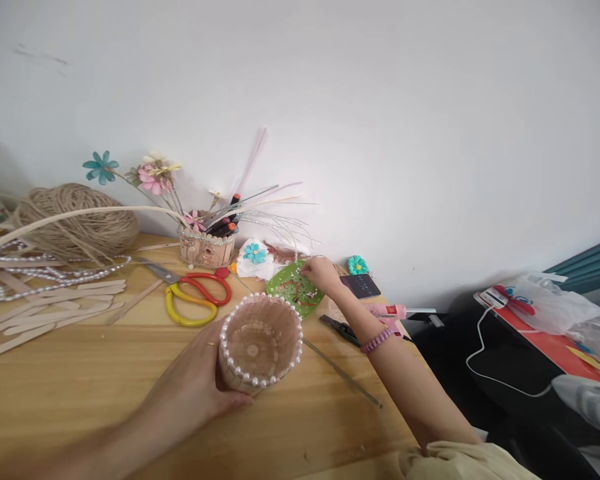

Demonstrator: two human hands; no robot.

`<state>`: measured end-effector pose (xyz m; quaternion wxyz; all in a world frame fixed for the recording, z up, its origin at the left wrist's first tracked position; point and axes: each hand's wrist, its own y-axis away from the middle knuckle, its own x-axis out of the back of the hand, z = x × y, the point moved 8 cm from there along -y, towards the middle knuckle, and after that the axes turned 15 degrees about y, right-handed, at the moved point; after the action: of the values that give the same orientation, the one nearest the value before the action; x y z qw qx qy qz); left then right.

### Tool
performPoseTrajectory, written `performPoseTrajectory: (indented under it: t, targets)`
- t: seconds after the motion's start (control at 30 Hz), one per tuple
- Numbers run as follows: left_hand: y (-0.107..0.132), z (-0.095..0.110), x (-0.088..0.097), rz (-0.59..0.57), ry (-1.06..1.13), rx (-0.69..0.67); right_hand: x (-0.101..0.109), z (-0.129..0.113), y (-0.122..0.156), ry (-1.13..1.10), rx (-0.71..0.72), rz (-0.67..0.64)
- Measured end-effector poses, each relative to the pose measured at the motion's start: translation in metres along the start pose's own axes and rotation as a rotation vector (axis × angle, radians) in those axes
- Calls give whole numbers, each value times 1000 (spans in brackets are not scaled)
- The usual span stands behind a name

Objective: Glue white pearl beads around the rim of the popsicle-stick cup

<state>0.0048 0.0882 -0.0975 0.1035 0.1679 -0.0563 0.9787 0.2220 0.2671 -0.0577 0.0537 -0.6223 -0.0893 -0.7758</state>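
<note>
My left hand (197, 380) is wrapped round a wood-sided cup (237, 381), which tilts its open mouth towards me. White pearl beads run round its rim, and its clear inside shows nothing in it. Farther back, my right hand (323, 275) reaches over the green plate (307, 309) with its fingers pinched together. Small pale bits and a reddish strand lie on that plate. Whatever the pinch holds, if anything, is too small to make out. A purple bead bracelet (377, 341) circles my right wrist.
Red-and-yellow scissors (194, 315), wooden sticks (65, 308), pearl strings (55, 288) and a twine ball (75, 223) lie left. A stick-sided pot (207, 249) holds flowers and markers. A black cutter (339, 328), pink glue gun (387, 312) and thin rod (343, 373) lie right.
</note>
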Motion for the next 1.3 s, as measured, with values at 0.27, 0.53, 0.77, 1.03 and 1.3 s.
performPoseTrajectory:
  t: [0.27, 0.53, 0.77, 1.03, 1.3]
  targets:
    - [1, 1, 1, 1, -4, 10, 54, 6, 43, -239, -54, 214]
    - [3, 10, 2, 2, 9, -27, 110, -42, 191, -878, 380, 582]
    - [3, 13, 4, 36, -23, -101, 92, -69, 203, -854, 560, 591]
    - [4, 16, 5, 40, 0, -125, 91, -75, 208, -609, 631, 720]
    - [6, 20, 4, 24, -20, -131, 90, -81, 206, -477, 644, 720]
